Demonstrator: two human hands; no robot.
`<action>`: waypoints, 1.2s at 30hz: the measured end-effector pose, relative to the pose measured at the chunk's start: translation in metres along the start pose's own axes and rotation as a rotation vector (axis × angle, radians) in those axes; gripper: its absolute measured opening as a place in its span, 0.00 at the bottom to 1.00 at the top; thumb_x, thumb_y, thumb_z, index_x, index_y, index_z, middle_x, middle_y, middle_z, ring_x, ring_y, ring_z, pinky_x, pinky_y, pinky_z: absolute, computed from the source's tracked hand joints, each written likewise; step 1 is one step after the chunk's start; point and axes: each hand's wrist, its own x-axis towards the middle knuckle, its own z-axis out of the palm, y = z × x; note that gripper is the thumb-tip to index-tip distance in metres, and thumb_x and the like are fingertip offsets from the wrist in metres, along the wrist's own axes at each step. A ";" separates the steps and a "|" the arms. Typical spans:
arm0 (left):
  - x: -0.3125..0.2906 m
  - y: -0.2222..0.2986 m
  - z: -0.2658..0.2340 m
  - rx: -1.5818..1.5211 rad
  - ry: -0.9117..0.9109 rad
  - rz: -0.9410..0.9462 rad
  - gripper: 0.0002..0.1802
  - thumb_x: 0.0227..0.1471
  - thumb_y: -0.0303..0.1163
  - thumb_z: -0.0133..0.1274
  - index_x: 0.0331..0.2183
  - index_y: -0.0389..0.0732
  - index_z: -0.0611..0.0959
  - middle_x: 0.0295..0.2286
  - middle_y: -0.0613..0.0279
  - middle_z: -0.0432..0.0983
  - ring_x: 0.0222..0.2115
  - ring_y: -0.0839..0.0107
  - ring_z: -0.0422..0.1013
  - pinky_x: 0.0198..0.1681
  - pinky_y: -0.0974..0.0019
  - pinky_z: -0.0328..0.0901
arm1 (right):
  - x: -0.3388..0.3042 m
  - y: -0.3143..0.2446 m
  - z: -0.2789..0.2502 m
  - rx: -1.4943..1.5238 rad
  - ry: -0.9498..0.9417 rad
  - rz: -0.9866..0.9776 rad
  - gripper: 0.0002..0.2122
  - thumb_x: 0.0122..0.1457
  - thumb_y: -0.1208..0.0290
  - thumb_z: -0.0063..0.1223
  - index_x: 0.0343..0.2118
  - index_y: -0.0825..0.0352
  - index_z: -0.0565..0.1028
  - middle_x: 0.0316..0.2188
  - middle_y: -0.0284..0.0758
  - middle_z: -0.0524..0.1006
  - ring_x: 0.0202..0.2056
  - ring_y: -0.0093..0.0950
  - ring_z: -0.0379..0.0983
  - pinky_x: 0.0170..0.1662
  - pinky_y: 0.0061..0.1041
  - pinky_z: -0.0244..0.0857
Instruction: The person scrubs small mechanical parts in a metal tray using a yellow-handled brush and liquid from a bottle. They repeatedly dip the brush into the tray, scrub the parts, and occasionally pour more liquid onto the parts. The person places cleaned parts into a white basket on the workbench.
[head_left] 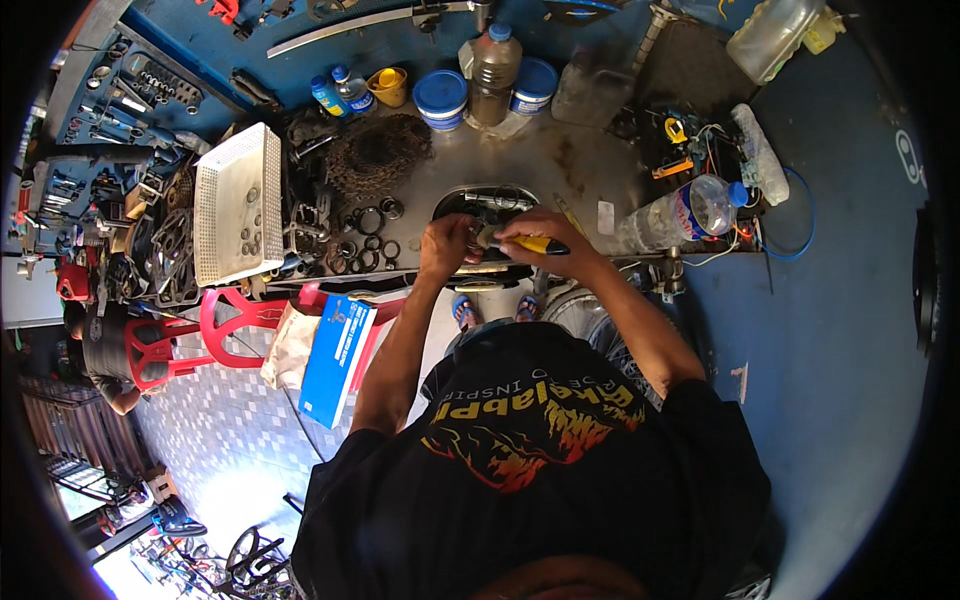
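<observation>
Both hands meet over the front edge of a metal workbench. My right hand is closed around a tool with a yellow-and-black handle; its working end is hidden by the fingers. Pinched in my left hand is a small greyish part, too small and covered to name. The tool's front end points toward this part. Just beyond and beneath the hands lies a dark oval tray with small things in it.
Left of the hands lie several dark rings, a heap of sprockets and a white perforated basket. Blue-lidded tubs and bottles line the back. A large clear bottle lies at right. Red chairs and a blue box stand at lower left.
</observation>
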 end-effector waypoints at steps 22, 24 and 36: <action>-0.005 0.005 0.000 -0.175 -0.115 -0.003 0.27 0.58 0.21 0.61 0.59 0.38 0.78 0.43 0.58 0.83 0.35 0.74 0.78 0.34 0.70 0.76 | -0.039 0.006 0.018 -0.502 -0.068 0.203 0.10 0.59 0.56 0.67 0.39 0.54 0.84 0.35 0.30 0.83 0.44 0.35 0.76 0.44 0.37 0.74; -0.001 0.001 0.001 -0.212 -0.067 0.000 0.26 0.59 0.22 0.60 0.58 0.36 0.78 0.43 0.57 0.83 0.35 0.74 0.78 0.33 0.70 0.75 | -0.041 0.003 0.019 -0.572 -0.112 0.244 0.10 0.59 0.56 0.67 0.38 0.55 0.84 0.34 0.31 0.83 0.42 0.35 0.76 0.43 0.37 0.73; -0.010 0.002 0.013 -0.243 -0.168 -0.057 0.19 0.66 0.22 0.49 0.56 0.28 0.77 0.45 0.49 0.82 0.41 0.64 0.82 0.42 0.62 0.82 | -0.001 -0.017 0.028 -0.111 0.116 0.246 0.10 0.60 0.63 0.69 0.40 0.61 0.85 0.33 0.37 0.84 0.41 0.35 0.78 0.44 0.33 0.72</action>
